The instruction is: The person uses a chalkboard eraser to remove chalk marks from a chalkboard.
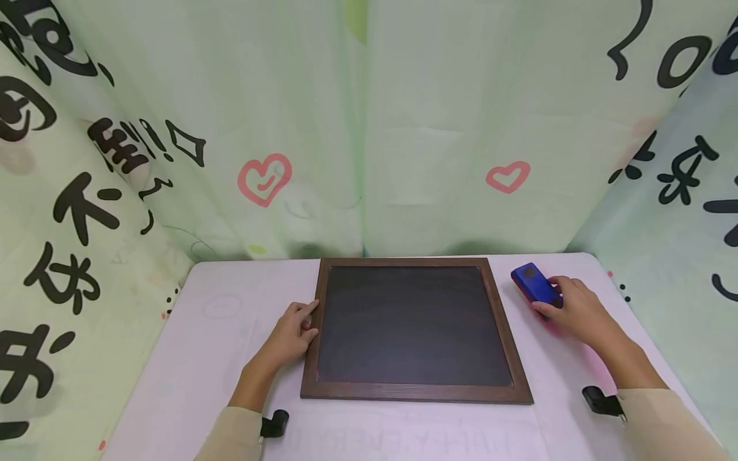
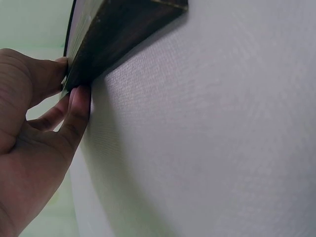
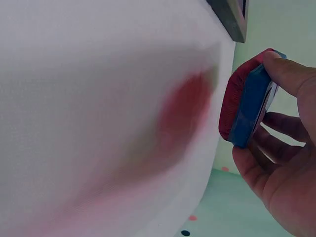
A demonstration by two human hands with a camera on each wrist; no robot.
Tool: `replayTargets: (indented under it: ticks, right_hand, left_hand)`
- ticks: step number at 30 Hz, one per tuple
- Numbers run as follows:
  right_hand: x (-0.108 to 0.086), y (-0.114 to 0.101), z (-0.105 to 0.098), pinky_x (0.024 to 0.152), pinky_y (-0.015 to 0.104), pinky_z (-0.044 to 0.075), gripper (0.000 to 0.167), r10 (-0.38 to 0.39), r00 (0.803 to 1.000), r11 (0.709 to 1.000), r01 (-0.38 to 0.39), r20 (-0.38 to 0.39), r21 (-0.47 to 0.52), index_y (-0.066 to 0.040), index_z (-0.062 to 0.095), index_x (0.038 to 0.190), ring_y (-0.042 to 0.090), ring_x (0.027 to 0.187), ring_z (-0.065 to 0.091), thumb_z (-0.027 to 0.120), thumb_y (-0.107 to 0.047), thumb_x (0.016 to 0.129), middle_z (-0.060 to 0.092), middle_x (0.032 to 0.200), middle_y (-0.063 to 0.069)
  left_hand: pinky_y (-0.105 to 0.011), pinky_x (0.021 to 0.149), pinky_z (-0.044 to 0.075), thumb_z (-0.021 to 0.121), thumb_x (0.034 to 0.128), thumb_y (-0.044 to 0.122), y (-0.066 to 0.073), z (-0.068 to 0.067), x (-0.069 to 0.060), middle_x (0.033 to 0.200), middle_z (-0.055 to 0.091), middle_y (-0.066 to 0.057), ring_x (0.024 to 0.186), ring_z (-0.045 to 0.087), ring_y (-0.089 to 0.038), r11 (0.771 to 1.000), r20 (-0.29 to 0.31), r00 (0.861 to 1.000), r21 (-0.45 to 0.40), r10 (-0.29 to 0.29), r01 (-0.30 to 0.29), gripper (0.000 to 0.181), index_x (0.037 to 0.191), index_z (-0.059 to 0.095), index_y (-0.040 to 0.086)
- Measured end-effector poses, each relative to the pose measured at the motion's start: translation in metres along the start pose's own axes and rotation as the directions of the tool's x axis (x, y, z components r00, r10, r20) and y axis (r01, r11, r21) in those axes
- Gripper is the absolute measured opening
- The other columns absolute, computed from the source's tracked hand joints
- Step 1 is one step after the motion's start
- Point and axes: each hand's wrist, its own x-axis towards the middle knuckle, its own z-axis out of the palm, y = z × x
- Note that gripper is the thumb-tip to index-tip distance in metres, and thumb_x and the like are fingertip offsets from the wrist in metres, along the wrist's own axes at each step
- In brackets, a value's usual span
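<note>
A small chalkboard [image 1: 412,326] with a brown wooden frame lies on the table, its dark surface blank. My left hand [image 1: 294,333] is at the frame's left side, thumb and fingers pinching the edge. Close up in the left wrist view, the fingertips [image 2: 79,94] meet the dark frame [image 2: 123,34] near the tabletop. To the right of the board, my right hand [image 1: 576,310] holds a blue chalkboard eraser [image 1: 533,282] between thumb and fingers. The right wrist view shows its red felt face [image 3: 237,96] turned toward the table and raised above it.
The board rests on a white-covered table [image 1: 230,320] with rounded back corners. Pale green curtains [image 1: 415,128] with black characters and pink hearts hang behind and on both sides. A black device [image 1: 601,401] sits at the right wrist, another [image 1: 275,424] at the left.
</note>
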Motion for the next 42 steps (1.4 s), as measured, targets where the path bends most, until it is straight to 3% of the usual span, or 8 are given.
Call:
replayTargets:
  ticks: [5, 11, 15, 30, 36, 39, 42]
  right_hand:
    - [0.000, 0.013, 0.003, 0.089, 0.070, 0.047, 0.079, 0.075, 0.997, 0.997, -0.075, 0.005, -0.025, 0.027, 0.040, 0.131, 0.057, 0.102, 0.052, 0.076, -0.033, 0.093, 0.047, 0.117, 0.049]
    - [-0.005, 0.016, 0.011, 0.092, 0.073, 0.046, 0.085, 0.201, 0.979, 0.979, -0.199, 0.043, -0.050, 0.031, 0.033, 0.131, 0.059, 0.101, 0.049, 0.073, -0.034, 0.094, 0.043, 0.115, 0.050]
    - [-0.009, 0.013, 0.016, 0.091, 0.072, 0.047, 0.084, 0.225, 0.974, 0.974, -0.224, 0.029, -0.038, 0.032, 0.032, 0.130, 0.058, 0.098, 0.050, 0.073, -0.033, 0.094, 0.042, 0.113, 0.050]
    - [-0.014, 0.008, 0.026, 0.090, 0.073, 0.047, 0.087, 0.245, 0.969, 0.969, -0.245, 0.007, -0.045, 0.032, 0.031, 0.127, 0.060, 0.098, 0.050, 0.075, -0.034, 0.093, 0.040, 0.112, 0.050]
    - [-0.014, 0.003, 0.027, 0.088, 0.073, 0.048, 0.087, 0.216, 0.975, 0.974, -0.218, -0.044, -0.061, 0.031, 0.033, 0.131, 0.062, 0.100, 0.048, 0.074, -0.036, 0.093, 0.040, 0.115, 0.051]
    - [-0.012, -0.004, 0.023, 0.088, 0.074, 0.046, 0.082, 0.168, 0.982, 0.983, -0.173, -0.088, -0.053, 0.028, 0.035, 0.134, 0.063, 0.103, 0.047, 0.071, -0.035, 0.095, 0.041, 0.120, 0.051]
    - [-0.010, -0.017, 0.018, 0.093, 0.076, 0.043, 0.074, 0.100, 0.986, 0.993, -0.108, -0.133, -0.053, 0.024, 0.038, 0.137, 0.063, 0.110, 0.046, 0.067, -0.032, 0.097, 0.041, 0.126, 0.049]
  left_hand:
    - [-0.028, 0.074, 0.048, 0.069, 0.0924, -0.008, 0.000, -0.001, 0.000, 0.125, 0.053, -0.021, 0.090, 0.054, -0.019, 1.000, 0.000, 1.000, -0.001, -0.006, 0.006, 0.062, 0.150, 0.048, -0.005]
    - [-0.028, 0.075, 0.048, 0.068, 0.0928, -0.007, 0.000, -0.001, 0.000, 0.126, 0.053, -0.021, 0.091, 0.055, -0.019, 1.000, 0.004, 1.000, 0.001, -0.003, 0.003, 0.061, 0.151, 0.048, -0.004]
    - [-0.028, 0.075, 0.048, 0.068, 0.0926, -0.008, 0.000, -0.002, -0.001, 0.126, 0.054, -0.021, 0.090, 0.055, -0.020, 1.000, 0.003, 1.000, 0.001, 0.002, -0.002, 0.061, 0.150, 0.048, -0.005]
    - [-0.030, 0.076, 0.048, 0.069, 0.0922, -0.008, -0.002, -0.004, -0.002, 0.122, 0.055, -0.020, 0.090, 0.054, -0.020, 1.000, 0.006, 1.000, 0.012, -0.006, 0.006, 0.061, 0.150, 0.049, -0.005]
    - [-0.032, 0.076, 0.049, 0.070, 0.0966, 0.006, -0.002, -0.006, -0.001, 0.124, 0.057, -0.022, 0.088, 0.055, -0.018, 0.999, -0.007, 1.000, 0.028, -0.022, 0.023, 0.059, 0.150, 0.048, -0.006]
    - [-0.040, 0.083, 0.054, 0.068, 0.1008, 0.018, 0.002, -0.009, 0.000, 0.131, 0.056, -0.025, 0.097, 0.061, -0.024, 0.998, -0.031, 0.999, 0.052, -0.026, 0.028, 0.059, 0.151, 0.046, -0.005]
    - [-0.052, 0.099, 0.052, 0.063, 0.1042, 0.028, 0.010, -0.013, 0.001, 0.142, 0.051, -0.027, 0.118, 0.062, -0.036, 0.996, -0.057, 0.998, 0.086, -0.026, 0.031, 0.062, 0.154, 0.043, -0.002]
